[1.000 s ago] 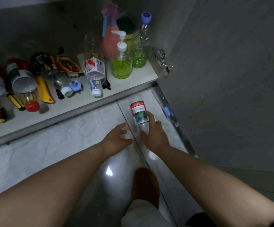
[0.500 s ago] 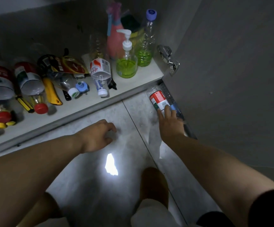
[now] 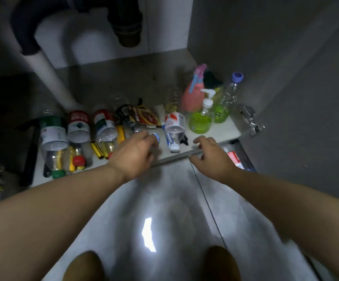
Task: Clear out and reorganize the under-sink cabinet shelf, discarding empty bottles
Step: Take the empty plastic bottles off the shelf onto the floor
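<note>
Fingers (image 3: 145, 138) of the left hand (image 3: 133, 157) curl over the neck of a lying clear bottle (image 3: 133, 126) by its blue cap (image 3: 156, 137); I cannot tell whether they grip it. Fingers (image 3: 201, 140) of the right hand (image 3: 213, 159) hang loosely bent above the shelf's front edge (image 3: 174, 157), holding nothing. For open room I have a bare strip of shelf (image 3: 219, 131) ahead of the right hand and the floor (image 3: 164, 199) under both arms. The cabinet door (image 3: 306, 98) and its hinge (image 3: 249, 120) close the right side; a red-labelled bottle (image 3: 233, 157) lies on the floor just beside the door. Between the hands lies a red-and-white bottle (image 3: 173, 124), cap toward me. Further left, three labelled bottles (image 3: 78, 126) lie side by side, a white drain pipe (image 3: 49, 78) behind them. At the back right stand a pink sprayer (image 3: 193, 94), a pump bottle (image 3: 202, 118) and a purple-capped bottle (image 3: 228, 98), the last two with green liquid low inside.
</note>
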A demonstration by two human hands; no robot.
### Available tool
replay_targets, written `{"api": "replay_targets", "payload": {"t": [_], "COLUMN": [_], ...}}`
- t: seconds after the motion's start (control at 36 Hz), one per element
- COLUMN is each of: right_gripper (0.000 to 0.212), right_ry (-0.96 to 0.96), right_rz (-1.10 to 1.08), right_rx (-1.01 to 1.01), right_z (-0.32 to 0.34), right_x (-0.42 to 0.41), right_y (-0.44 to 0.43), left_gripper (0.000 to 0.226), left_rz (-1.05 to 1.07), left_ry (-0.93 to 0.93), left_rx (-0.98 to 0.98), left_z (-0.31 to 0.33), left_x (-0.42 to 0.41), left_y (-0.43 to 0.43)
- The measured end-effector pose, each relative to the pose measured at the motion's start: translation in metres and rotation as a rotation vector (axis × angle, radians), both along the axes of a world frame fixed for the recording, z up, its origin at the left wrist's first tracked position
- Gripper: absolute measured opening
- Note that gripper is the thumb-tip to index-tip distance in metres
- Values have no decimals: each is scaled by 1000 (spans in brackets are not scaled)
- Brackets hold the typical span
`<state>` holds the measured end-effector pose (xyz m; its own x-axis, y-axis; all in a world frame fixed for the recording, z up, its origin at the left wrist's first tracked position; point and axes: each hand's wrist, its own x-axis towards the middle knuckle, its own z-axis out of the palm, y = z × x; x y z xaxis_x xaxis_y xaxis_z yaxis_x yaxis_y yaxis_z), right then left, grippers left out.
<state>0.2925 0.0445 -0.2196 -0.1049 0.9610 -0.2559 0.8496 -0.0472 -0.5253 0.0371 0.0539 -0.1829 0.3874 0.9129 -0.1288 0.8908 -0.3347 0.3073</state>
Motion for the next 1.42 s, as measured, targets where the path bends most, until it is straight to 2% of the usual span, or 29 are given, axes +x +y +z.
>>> {"api": "replay_targets", "payload": {"t": [0.08,0.14,0.22,0.28,0.36,0.47,0.61,0.72,0.81,0.92,1.0,1.11,1.31,1.42], "right_gripper": [62,67,77,85,92,84,74,66,66,77,82,81,78,79], "right_ry": [18,18,34,26,32,30,-35,105,223,148,107,34,-302,-444], "right_rz": [-58,-117,-238,-298,-381,-482,-447,-372,-289,-191,-146,-127,-104,-97], "right_rx": [-19,-8,-18,-48,-91,-76,2,56,90,99,73,0,-145,-145], "right_z": [9,9,2,-5,-16,-20,-14,-7,-3,-8,-17,-31,-55,-69], "right_x": [-30,-46,-68,-79,-90,-95,-96,-83,-66,-35,-9,23,67,73], "right_y": [27,44,66,77,89,97,87,64,38,-2,-34,-76,-105,-100], "left_gripper": [27,33,56,67,76,89,94,96,90,72,74,78,80,78], "left_rz": [248,434,703,793,792,786,794,856,936,986,902,607,146,132], "left_ry": [-35,-20,-52,-114,-111,-77,-128,-223,-297,-359,-383,-453,-447,-419], "left_rx": [134,205,149,63,13,-46,-55,-68,-65,-8,63,121,-153,-336], "left_z": [1,-3,-11,-19,-29,-39,-48,-46,-38,-27,-19,-13,-35,-59], "left_x": [-20,-33,-49,-57,-66,-74,-75,-74,-72,-64,-55,-31,27,56], "left_y": [9,13,17,21,27,37,41,44,42,27,9,-27,-90,-114]}}
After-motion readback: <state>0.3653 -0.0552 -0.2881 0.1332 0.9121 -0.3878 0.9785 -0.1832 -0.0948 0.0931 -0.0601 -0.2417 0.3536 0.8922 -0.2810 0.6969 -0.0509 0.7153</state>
